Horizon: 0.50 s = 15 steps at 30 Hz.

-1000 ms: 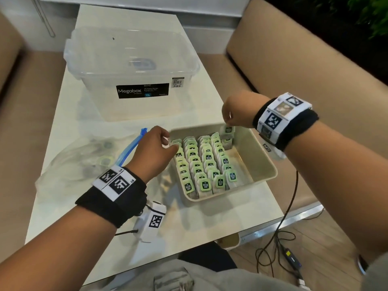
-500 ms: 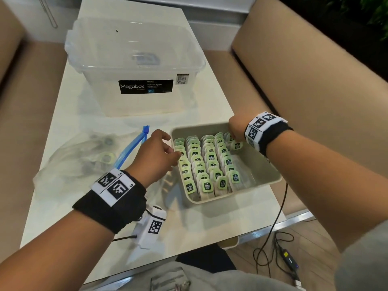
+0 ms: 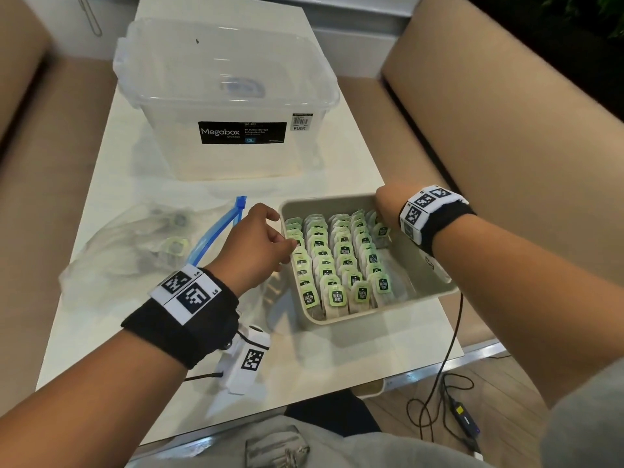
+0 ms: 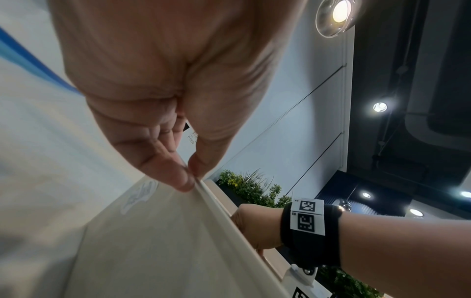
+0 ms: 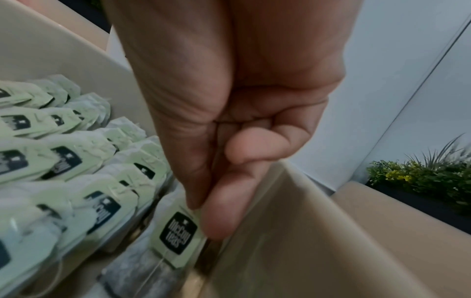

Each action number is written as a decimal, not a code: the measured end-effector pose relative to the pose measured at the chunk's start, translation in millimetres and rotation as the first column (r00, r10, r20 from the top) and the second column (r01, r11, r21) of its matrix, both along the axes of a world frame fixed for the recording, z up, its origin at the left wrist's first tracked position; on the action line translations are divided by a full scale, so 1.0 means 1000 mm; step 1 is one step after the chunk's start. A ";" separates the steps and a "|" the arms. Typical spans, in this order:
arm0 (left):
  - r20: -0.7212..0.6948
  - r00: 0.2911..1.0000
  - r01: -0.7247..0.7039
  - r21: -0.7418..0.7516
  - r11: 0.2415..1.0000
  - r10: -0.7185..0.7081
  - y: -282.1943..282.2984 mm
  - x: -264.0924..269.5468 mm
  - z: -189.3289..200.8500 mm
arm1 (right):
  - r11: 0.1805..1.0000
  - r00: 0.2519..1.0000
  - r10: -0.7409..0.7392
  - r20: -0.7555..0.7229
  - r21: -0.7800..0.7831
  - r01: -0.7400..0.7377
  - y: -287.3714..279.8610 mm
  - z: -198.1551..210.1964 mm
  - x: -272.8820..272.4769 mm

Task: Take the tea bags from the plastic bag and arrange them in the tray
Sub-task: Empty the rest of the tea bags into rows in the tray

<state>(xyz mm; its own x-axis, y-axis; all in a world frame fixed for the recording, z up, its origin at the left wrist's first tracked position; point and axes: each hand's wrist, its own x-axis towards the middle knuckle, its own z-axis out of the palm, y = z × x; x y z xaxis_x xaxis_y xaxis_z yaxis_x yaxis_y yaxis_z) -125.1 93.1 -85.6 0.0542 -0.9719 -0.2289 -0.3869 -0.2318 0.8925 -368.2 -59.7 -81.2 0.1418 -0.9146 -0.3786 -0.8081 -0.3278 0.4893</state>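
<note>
Tray (image 3: 435, 292) on table (image 3: 337, 359), tea bags (image 3: 337, 258) in rows inside; plastic bag (image 3: 128, 251) left; storage box (image 3: 226, 106) behind.

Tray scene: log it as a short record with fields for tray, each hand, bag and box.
tray: beige, on the white table, rows of green-tagged tea bags, right side bare
left hand: pinches the tray's left rim
right hand: at the far right, pinches one tea bag's tag
plastic bag: left of the tray, a few tea bags inside
storage box: clear, lidded, behind

Beige tray (image 3: 435, 292), pale-green black-logo tea bag tags (image 3: 337, 295), blue-zipped clear plastic bag (image 3: 216, 231)
</note>
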 end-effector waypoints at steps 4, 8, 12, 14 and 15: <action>0.001 1.000 -0.005 -0.007 1.000 0.005 0.000 -0.001 0.000 | 1.000 1.000 -0.007 0.020 0.020 0.007 -0.005 0.006 0.000; 0.031 1.000 -0.003 -0.013 1.000 0.004 0.003 -0.002 0.003 | 1.000 0.994 -0.028 0.104 0.012 0.027 0.014 0.035 0.015; 0.082 0.997 -0.005 -0.086 0.996 0.012 0.014 0.003 0.018 | 0.999 0.949 0.007 0.314 0.032 -0.017 0.047 0.073 0.043; 0.082 0.996 -0.018 -0.153 0.988 0.031 0.019 0.013 0.032 | 0.998 0.885 0.054 0.463 0.015 -0.069 0.062 0.085 0.062; 0.065 0.997 -0.039 -0.180 0.983 0.051 0.022 0.020 0.040 | 0.994 0.853 0.083 0.515 0.018 -0.108 0.070 0.090 0.075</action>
<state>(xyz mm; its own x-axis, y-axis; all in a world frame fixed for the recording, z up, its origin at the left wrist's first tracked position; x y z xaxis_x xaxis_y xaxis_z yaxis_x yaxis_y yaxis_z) -105.6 115.3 -45.1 0.1083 -0.9931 -0.0460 -0.4419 -0.0895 0.8926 -293.5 10.1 8.3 0.4130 -0.8703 -0.2683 -0.9037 -0.4281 -0.0024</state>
